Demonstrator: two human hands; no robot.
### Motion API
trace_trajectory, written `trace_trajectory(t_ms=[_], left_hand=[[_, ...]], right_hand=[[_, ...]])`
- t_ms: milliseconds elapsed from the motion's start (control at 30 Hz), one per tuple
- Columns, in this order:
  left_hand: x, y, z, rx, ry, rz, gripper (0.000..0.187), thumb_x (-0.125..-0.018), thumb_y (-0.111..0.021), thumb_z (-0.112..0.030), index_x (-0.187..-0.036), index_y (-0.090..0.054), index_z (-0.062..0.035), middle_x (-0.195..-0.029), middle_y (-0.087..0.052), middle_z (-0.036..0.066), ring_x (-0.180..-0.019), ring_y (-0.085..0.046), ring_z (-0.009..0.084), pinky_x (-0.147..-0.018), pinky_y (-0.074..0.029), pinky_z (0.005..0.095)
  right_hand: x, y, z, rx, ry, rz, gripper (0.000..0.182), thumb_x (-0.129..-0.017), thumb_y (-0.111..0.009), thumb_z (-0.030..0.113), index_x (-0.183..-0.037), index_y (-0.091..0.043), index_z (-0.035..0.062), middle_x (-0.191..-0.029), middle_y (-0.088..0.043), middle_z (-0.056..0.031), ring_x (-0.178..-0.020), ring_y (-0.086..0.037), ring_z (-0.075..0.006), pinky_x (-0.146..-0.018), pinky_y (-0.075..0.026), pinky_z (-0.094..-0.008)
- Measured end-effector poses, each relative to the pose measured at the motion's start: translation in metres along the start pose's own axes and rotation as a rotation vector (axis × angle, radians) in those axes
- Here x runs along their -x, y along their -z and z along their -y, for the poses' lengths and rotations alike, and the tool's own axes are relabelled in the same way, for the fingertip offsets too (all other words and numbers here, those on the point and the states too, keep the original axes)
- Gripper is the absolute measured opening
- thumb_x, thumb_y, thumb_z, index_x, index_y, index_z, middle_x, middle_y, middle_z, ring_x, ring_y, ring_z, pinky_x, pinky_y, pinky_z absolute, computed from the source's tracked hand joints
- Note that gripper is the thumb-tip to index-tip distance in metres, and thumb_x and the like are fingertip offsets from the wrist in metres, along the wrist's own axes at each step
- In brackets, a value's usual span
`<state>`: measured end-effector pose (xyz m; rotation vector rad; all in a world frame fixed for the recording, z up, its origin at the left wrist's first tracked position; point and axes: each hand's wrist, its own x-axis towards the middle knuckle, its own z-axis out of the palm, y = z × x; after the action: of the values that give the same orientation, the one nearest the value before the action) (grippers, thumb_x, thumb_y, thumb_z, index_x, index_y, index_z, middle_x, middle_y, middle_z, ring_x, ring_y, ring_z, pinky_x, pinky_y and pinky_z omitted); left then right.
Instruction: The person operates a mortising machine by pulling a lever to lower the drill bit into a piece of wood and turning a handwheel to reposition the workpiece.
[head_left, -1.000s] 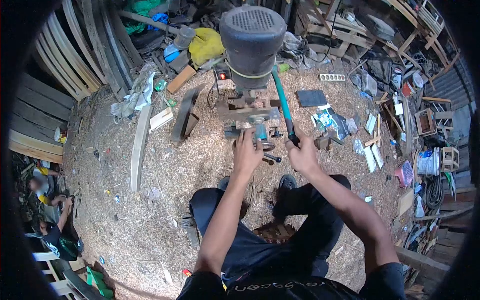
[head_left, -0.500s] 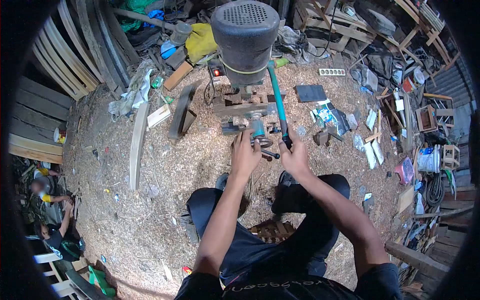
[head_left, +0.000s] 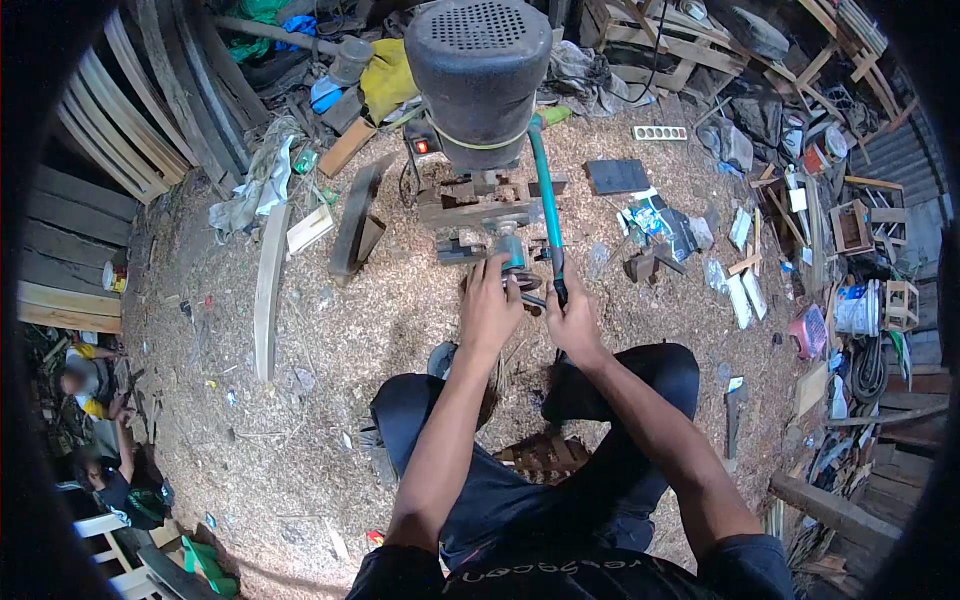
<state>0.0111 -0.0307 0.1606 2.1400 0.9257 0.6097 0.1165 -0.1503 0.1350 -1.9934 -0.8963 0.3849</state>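
Observation:
A machine with a large dark motor housing (head_left: 478, 90) stands in front of me, low over the shavings. My right hand (head_left: 574, 324) is closed around the black grip of its long green lever (head_left: 546, 185), which slants up to the housing's right side. My left hand (head_left: 490, 312) has its fingers curled at the dark handwheel (head_left: 524, 282), below a green cylindrical part (head_left: 513, 250). Partly hidden under the motor, a piece of wood (head_left: 475, 213) lies across the machine bed. The wheel's far side is covered by my left fingers.
Wood shavings cover the ground. A long curved board (head_left: 268, 300) and a dark timber (head_left: 357, 220) lie left of the machine. A black slab (head_left: 617, 177) and a white power strip (head_left: 659, 133) lie to its right. Two people (head_left: 125, 490) work at far left.
The lever's grip and my right hand have shifted slightly left and down. My left hand stays at the handwheel. The whole view has moved a little.

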Motion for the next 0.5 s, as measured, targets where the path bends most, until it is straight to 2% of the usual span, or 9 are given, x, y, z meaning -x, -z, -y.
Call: trace_trajectory(t_ms=[133,367,500], left_hand=[[0.003,-0.006,0.009,-0.062,-0.038,-0.012,0.038,-0.083,-0.057,-0.001,-0.121,-0.057,-0.0025,-0.117,-0.063,0.022,-0.11,-0.059,0.0422,-0.096,-0.046,0.0497],[0.008,-0.015,0.018,-0.242,0.022,0.062,0.04,-0.082,-0.057,-0.002,-0.121,-0.057,-0.0049,-0.117,-0.062,0.019,-0.114,-0.056,0.0379,-0.099,-0.041,0.0506],[0.012,-0.015,0.017,-0.242,0.001,0.063,0.039,-0.081,-0.057,-0.001,-0.12,-0.058,-0.0042,-0.116,-0.063,0.018,-0.115,-0.056,0.0373,-0.099,-0.041,0.051]], right_hand=[[-0.001,-0.003,-0.001,-0.002,0.003,-0.009,0.06,-0.088,-0.056,0.0,-0.143,-0.035,-0.0125,-0.123,-0.055,-0.0398,-0.113,-0.058,-0.0518,-0.098,-0.048,-0.0484],[-0.006,-0.017,-0.02,0.102,0.048,-0.064,0.062,-0.088,-0.057,0.002,-0.145,-0.035,-0.0093,-0.116,-0.059,-0.0362,-0.104,-0.062,-0.0497,-0.092,-0.05,-0.0499],[0.001,-0.029,-0.035,0.131,0.067,-0.111,0.063,-0.088,-0.058,0.003,-0.145,-0.036,-0.0076,-0.115,-0.059,-0.0354,-0.104,-0.061,-0.0497,-0.09,-0.051,-0.0516]])
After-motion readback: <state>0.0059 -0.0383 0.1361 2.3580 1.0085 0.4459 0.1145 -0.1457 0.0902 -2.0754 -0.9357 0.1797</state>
